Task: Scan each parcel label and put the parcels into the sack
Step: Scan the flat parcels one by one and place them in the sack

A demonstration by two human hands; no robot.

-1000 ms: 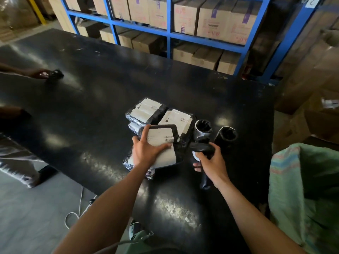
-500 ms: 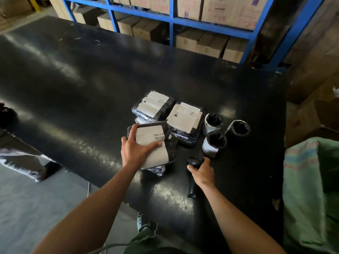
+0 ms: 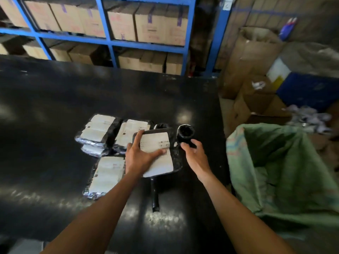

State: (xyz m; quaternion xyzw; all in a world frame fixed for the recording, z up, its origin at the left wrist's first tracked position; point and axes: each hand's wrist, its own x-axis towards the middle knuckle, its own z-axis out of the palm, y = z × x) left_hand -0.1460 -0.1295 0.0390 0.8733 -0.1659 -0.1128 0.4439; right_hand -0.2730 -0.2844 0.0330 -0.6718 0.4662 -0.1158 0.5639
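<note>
My left hand (image 3: 141, 158) grips a flat black parcel (image 3: 161, 162) with a white barcode label, lifted slightly over the black table (image 3: 55, 107). My right hand (image 3: 196, 156) curls its fingers round the base of a small rolled black parcel (image 3: 185, 132). The black scanner (image 3: 155, 197) lies on the table, its head hidden under the held parcel. More labelled flat parcels lie to the left: one stack (image 3: 99, 129), another (image 3: 134, 131), and a single parcel nearer me (image 3: 106, 175). A second rolled parcel (image 3: 161, 125) peeks out behind the held one. The green sack (image 3: 275, 171) gapes open at the right.
Blue shelving (image 3: 110, 43) full of cartons runs behind the table. Open cardboard boxes (image 3: 253, 99) and a blue bin (image 3: 308, 90) stand on the floor at the right, beyond the sack. The table's right edge sits close to the sack's mouth.
My right hand has let go of the scanner, which now lies on the table, and has gone to the rolled parcel. My left hand has carried the flat parcel to the right.
</note>
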